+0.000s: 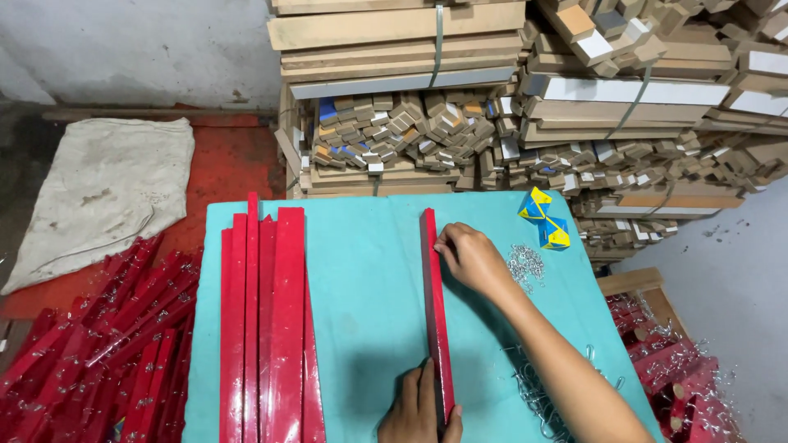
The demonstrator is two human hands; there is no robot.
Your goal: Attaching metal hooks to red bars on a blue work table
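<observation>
A long red strip (435, 303) stands on its edge along the middle of the teal table (361, 271). My right hand (472, 258) pinches the strip near its far end, fingertips on its right face. My left hand (419, 410) steadies the strip's near end from the left, at the bottom edge of the view. A stack of several flat red strips (267, 328) lies along the table's left side.
Small metal hooks (525, 264) lie in a pile right of my right hand, with more by my forearm (538, 394). Two blue-and-yellow boxes (546, 220) sit at the far right corner. Red strips fill the floor left (90, 353) and a crate right (673, 369). Bundled wood (509, 107) stands behind.
</observation>
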